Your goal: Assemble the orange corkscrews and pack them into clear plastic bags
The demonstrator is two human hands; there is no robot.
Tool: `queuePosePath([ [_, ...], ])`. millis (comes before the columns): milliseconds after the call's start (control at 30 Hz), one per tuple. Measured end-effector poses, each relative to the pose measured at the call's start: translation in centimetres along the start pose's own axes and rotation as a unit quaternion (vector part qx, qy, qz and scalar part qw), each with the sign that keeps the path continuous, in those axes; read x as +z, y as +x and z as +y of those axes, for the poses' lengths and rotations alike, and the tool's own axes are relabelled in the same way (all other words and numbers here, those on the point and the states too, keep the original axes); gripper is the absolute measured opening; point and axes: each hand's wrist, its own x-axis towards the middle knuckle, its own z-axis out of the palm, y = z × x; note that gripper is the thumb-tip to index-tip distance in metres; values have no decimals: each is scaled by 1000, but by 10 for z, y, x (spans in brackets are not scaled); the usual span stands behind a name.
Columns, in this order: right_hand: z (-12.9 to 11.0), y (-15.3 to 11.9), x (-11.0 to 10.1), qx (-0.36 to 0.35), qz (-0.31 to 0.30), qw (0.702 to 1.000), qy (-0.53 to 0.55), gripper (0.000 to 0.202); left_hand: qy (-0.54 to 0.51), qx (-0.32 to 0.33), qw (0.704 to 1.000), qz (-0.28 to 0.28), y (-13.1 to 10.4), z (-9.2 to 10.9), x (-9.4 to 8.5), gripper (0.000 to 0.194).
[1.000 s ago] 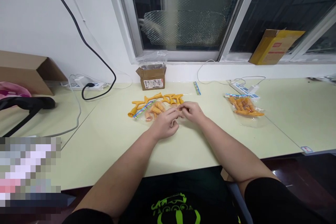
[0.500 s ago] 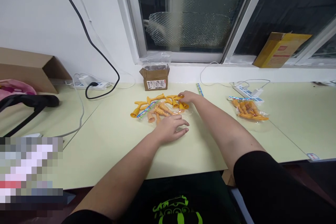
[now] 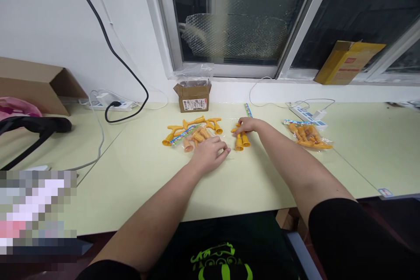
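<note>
My right hand is closed around a few yellow-orange plastic pieces with flared, cup-like ends, which point down toward the front of the table. My left hand lies at the front right of a clear plastic bag with a colourful header strip; its fingers are loosely bent and apart. Inside this bag are several similar orange pieces. Behind and beside it, loose yellow-orange pieces with T-shaped ends rest on the table. My left hand hides part of the bag.
Another bag of orange pieces lies to the right, beside a power strip. A small cardboard box stands against the wall. Another colourful strip lies behind my right hand. A black cable curves down at left.
My right hand has moved right and slightly toward me, pulling a few orange pieces away from the loose group. The fingers of my left hand have drawn in somewhat beside the bag.
</note>
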Motion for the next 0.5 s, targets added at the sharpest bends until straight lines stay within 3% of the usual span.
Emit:
queuePosePath([
  [167,41,-18,-8,27,23,999,22,49,-47,-18,999,21,2,0,-6,35],
  [333,74,-40,-12,54,25,994,92,45,-48,-27,998,21,1,-2,-7,26],
  [500,95,-65,-19,75,-42,988,130,44,-46,-16,999,6,1,-4,-6,21],
])
